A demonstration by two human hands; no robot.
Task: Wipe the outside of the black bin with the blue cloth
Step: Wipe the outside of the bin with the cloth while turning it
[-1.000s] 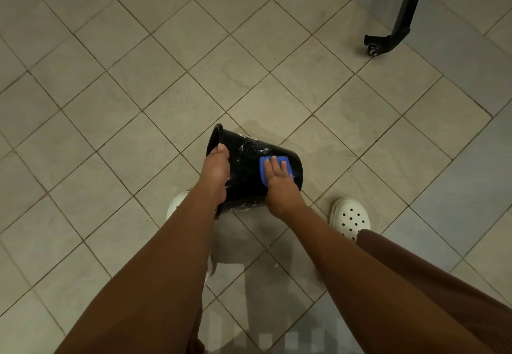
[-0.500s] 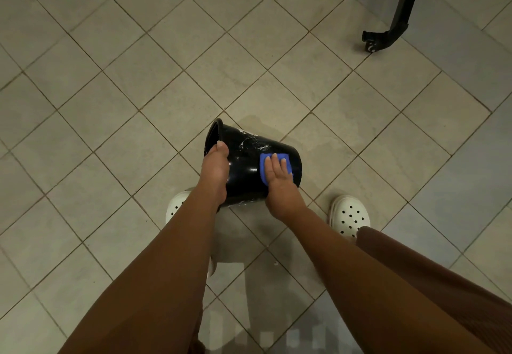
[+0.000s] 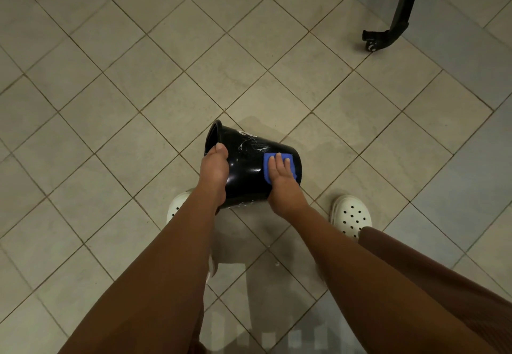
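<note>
Underfoot, a tiled floor (image 3: 110,104) of pale beige squares laid on the diagonal, with a damp-looking patch just past the bin. At the top right, a black metal leg (image 3: 399,12) ending in a small wheel (image 3: 371,46), well apart from everything else.

In the middle, the black bin (image 3: 249,176), tipped on its side with the mouth to the left and the base to the right, glossy and streaked with white smears. Hard to tell whether touching the floor or held just above it. Below it, two white perforated shoes (image 3: 352,215), one on each side.

At the mouth, the left hand (image 3: 213,170) gripping the rim, thumb on the outer wall, fingers hidden. Near the base, the right hand (image 3: 282,181), fingers straight and together, pressing the blue cloth (image 3: 266,172) flat against the bin's wall.
</note>
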